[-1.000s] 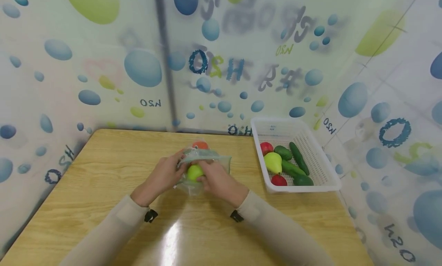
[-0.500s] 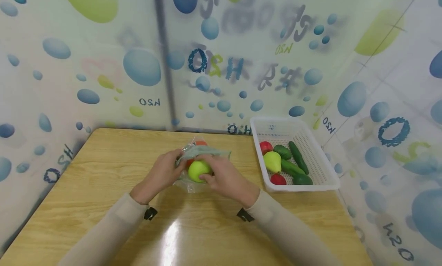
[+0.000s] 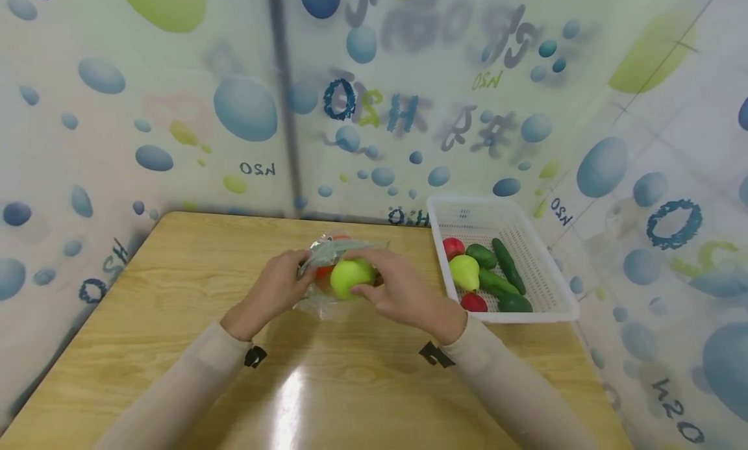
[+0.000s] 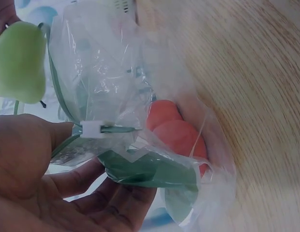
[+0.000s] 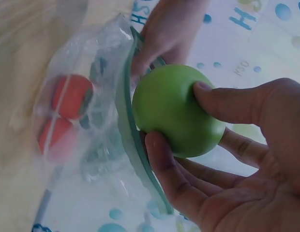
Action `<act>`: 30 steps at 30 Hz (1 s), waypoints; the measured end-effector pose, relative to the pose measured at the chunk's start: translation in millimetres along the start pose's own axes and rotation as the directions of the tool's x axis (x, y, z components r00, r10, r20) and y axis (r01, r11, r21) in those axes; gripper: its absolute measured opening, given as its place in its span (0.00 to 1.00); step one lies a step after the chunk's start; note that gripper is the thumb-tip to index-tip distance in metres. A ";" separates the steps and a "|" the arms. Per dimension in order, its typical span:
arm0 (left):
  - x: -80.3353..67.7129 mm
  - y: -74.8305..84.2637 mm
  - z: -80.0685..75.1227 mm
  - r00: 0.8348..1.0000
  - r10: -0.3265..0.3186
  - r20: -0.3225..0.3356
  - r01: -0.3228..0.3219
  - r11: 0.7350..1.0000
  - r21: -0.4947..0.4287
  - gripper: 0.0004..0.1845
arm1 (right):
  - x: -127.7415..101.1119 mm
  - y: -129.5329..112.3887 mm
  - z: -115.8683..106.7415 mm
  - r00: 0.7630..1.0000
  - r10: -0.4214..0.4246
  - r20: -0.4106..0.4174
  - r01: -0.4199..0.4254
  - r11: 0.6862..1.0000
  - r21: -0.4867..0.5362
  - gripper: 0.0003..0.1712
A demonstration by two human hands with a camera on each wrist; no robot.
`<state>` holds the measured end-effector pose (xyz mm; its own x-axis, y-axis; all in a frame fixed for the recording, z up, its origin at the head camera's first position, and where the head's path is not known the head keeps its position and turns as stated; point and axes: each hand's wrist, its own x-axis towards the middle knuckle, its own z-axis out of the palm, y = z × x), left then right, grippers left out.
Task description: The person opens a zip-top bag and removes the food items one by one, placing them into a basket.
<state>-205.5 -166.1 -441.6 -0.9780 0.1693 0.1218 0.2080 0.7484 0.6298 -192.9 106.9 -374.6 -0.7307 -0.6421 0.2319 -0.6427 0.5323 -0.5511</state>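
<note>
Right grip (image 3: pixel 403 286) has slid a little rightward since half a second ago and brought the green fruit (image 5: pixel 176 108) along, so more of the fruit shows now. Left grip (image 3: pixel 274 287) has barely budged.

From my remote seat the whole thing comes down to one relation: the fruit sits between my two grips, right beside the mouth of the clear bag (image 4: pixel 97 58). It's pinched in the right grip, on that grip's left side, and the bag's green rim (image 5: pixel 125 121) is immediately left of that again. Looks outside the mouth to me, but I can't tell whether it's touching the rim. Left grip is clamped on the bag's edge.

Don't stress over a long axis, it's pretty much round. The stem (image 4: pixel 43 104) pokes out on the side away from the right grip, at least from the left wrist cam.

Two red lumps (image 5: pixel 72 96) sit inside the bag, farther left of the right grip than the fruit, above the wooden surface (image 3: pixel 193 281). The white basket (image 3: pixel 526 317) is off to the right of the right grip, so that's clearly the nearer one. My read: bag one way, basket the other, and direction matters more than twist here.
</note>
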 end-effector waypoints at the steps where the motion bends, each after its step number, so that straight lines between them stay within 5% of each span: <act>1: 0.6 -0.2 0.1 1.000 0.001 0.001 -0.001 1.000 0.000 0.10 | -0.5 0.2 -4.2 1.000 0.006 -0.001 -0.006 1.000 0.010 0.31; 19: -1.3 0.9 -2.7 1.000 -0.021 -0.010 0.020 0.999 -0.026 0.07 | -11.4 20.1 -82.3 0.991 0.105 -0.087 -0.098 0.992 0.085 0.33; 30: -2.7 2.6 -1.1 1.000 -0.007 -0.006 0.006 1.000 -0.017 0.07 | -4.2 73.3 -115.4 0.943 0.281 -0.177 -0.288 0.957 -0.018 0.33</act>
<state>-202.4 -165.3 -439.4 -0.9794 0.1608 0.1219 0.2014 0.7388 0.6431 -263.5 212.2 -323.4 -0.9105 -0.3585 0.2062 -0.4088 0.7044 -0.5802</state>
